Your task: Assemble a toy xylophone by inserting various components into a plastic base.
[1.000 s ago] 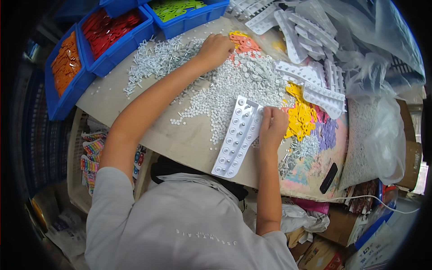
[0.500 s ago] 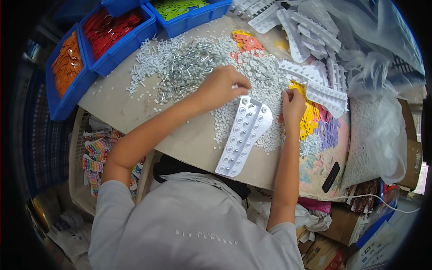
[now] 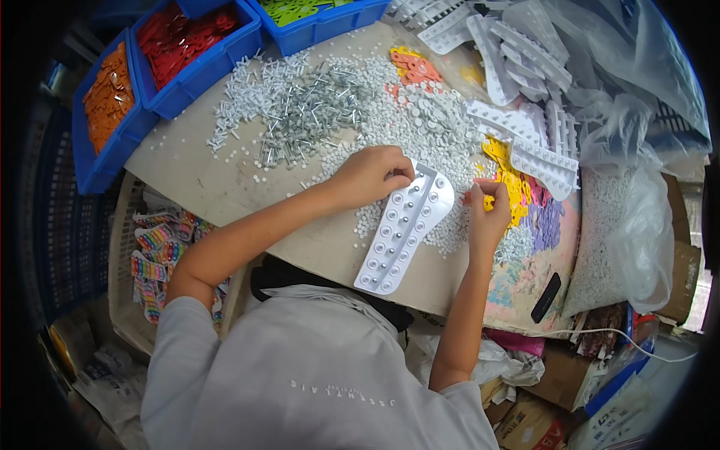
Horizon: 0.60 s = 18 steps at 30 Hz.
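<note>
A white plastic holder (image 3: 401, 232) with two rows of round cups and a middle channel of small metal pins lies slanted on the table in front of me. At its upper left corner is my left hand (image 3: 375, 176), fingers curled into a pinch; what sits between the tips is hidden. My right hand (image 3: 488, 217) is pinched beside the yellow plastic pieces (image 3: 514, 191), right of the holder. Yellow shows between its fingers, but I cannot tell whether that piece is held or lies behind. Small white round caps (image 3: 420, 127) surround the holder's upper end.
Metal pins (image 3: 311, 112) are heaped at the far left. Blue bins hold orange (image 3: 109, 101), red (image 3: 187, 45) and green pieces (image 3: 300, 9). More white holders (image 3: 517, 52) pile up at the far right. A black phone-like object (image 3: 546, 298) lies near the right edge.
My left hand has come down and nearer, onto the holder's upper corner. My right hand has moved nearer too, its fingers still pinched by the yellow pieces.
</note>
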Available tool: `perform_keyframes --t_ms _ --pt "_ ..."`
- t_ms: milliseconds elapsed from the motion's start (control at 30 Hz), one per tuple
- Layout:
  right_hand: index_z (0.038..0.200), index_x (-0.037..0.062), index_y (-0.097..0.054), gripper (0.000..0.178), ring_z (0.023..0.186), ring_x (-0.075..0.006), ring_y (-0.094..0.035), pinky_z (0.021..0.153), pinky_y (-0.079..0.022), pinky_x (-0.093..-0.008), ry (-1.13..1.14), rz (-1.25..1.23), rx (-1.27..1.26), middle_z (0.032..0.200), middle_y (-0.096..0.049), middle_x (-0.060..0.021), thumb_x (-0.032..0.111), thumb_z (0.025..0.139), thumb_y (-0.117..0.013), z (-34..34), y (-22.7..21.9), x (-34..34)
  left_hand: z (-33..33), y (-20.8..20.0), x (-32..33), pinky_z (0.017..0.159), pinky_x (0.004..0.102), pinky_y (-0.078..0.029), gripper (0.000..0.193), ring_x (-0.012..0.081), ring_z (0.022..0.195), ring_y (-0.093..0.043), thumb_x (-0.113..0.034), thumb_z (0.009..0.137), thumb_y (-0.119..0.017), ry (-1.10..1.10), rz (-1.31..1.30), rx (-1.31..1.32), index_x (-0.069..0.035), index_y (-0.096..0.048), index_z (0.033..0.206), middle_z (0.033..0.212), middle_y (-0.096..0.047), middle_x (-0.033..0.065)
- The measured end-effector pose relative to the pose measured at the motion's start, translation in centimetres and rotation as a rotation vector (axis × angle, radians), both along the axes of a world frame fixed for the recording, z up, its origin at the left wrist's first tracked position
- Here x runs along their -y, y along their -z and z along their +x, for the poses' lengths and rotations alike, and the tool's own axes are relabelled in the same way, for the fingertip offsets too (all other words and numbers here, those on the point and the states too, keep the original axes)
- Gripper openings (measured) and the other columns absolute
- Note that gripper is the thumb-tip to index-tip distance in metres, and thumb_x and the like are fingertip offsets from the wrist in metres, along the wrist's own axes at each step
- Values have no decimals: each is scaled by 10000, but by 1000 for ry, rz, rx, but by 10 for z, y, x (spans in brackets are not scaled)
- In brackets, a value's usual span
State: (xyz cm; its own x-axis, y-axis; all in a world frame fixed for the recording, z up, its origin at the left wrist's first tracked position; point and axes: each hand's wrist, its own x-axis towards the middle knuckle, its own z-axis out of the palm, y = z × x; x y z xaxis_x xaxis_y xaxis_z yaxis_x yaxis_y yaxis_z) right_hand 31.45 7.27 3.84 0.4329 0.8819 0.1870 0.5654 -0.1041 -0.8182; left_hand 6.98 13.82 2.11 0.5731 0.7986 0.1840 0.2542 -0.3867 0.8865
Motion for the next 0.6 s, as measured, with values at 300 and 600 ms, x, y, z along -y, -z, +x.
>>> perform_keyframes --t_ms 300,600 --pt "965 5 -663 103 814 -153 -573 773 -454 -293 -272 -81 -20 851 -640 -43 50 876 -688 -33 -8 19 -1 11 3 759 401 -498 131 270 816 -643 -170 800 -737 -70 116 -13 -80 -714 892 826 -651 86" --pt "947 5 -661 95 839 -213 -561 771 -456 -314 -247 -79 86 885 -618 -90 22 859 -690 -40 2 22 2 19 6 796 383 -466 99 247 864 -610 -157 817 -740 -85 385 28 -70 -703 849 828 -615 44"
